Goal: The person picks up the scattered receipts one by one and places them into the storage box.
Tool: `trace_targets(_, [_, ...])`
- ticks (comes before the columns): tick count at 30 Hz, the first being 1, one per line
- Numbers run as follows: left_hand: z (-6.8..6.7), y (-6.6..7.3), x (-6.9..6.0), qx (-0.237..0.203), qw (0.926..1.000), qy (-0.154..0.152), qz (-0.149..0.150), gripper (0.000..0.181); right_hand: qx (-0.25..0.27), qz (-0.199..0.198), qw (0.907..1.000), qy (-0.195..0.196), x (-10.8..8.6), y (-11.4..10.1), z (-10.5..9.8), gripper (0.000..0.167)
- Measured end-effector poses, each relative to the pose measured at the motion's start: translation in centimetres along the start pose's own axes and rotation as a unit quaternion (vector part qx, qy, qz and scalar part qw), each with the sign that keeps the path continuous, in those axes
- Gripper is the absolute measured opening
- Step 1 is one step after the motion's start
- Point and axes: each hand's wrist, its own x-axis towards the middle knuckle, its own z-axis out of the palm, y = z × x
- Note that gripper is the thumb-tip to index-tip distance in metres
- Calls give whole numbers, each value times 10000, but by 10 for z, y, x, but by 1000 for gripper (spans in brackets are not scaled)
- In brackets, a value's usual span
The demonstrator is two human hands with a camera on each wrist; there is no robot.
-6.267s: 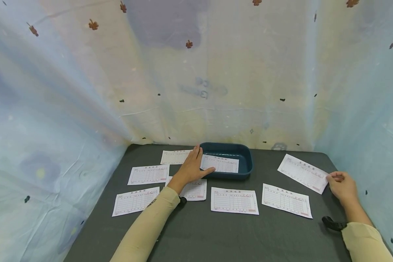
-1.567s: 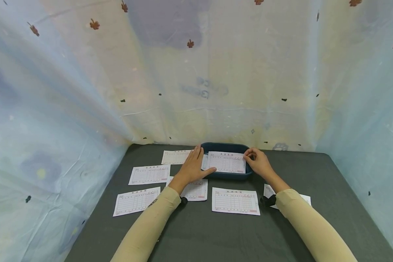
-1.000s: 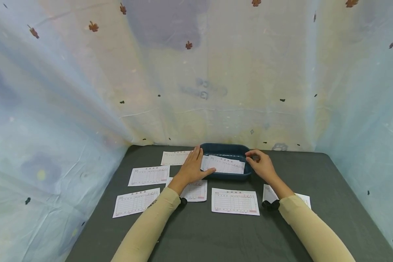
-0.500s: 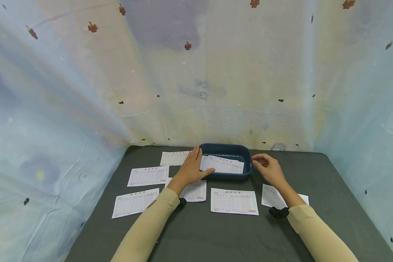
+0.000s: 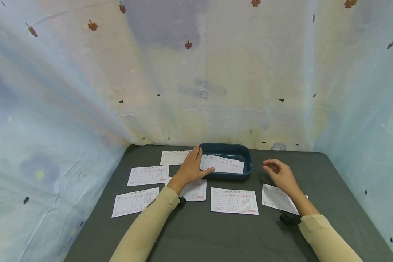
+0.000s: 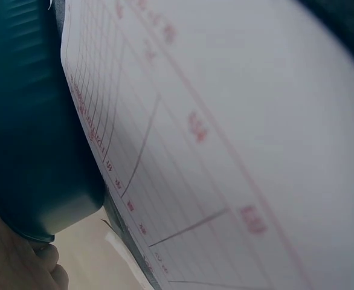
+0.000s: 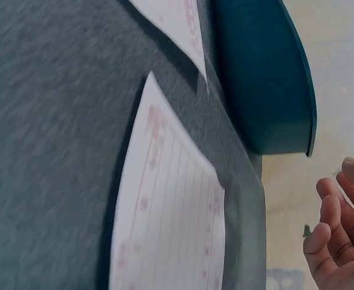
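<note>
My left hand (image 5: 190, 169) rests on the left rim of a dark teal tray (image 5: 227, 149), fingers straight and thumb along the near side. Overlapping printed form slips (image 5: 223, 164) lie inside the tray. To the tray's right, my right hand (image 5: 279, 175) hovers with fingers loosely curled and holds nothing. Below it, one form slip (image 5: 276, 198) is partly hidden by the wrist. In the right wrist view, my right hand (image 7: 346, 241) is apart from the tray (image 7: 261, 84). A form slip (image 6: 189, 133) fills much of the left wrist view beside the tray (image 6: 32, 109).
On the grey table (image 5: 235, 236) lie a form slip (image 5: 234, 201) in front of the tray and others at left: a near slip (image 5: 134, 202), a middle slip (image 5: 148, 175) and a far slip (image 5: 174, 157). A slip (image 5: 196, 191) lies partly under the left forearm. Patterned curtains (image 5: 242, 80) enclose the table.
My right hand brought a slip from the far right into the tray and let it go there. It has since drawn back to the right. The left hand has stayed on the rim.
</note>
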Motion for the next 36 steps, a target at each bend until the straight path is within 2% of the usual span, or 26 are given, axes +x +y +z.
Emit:
trace_targets(14, [-2, 0, 0, -21, 10000, -19, 33, 115, -324, 217, 9988, -301, -25, 16, -25, 30])
trace_targets(25, [0, 0, 0, -44, 10000, -40, 22, 115, -518, 501, 9950, -693, -41, 30, -45, 35])
trace_targets(36, [1, -1, 1, 39, 10000, -40, 49, 114, -675, 629, 9934, -684, -56, 44, -63, 35])
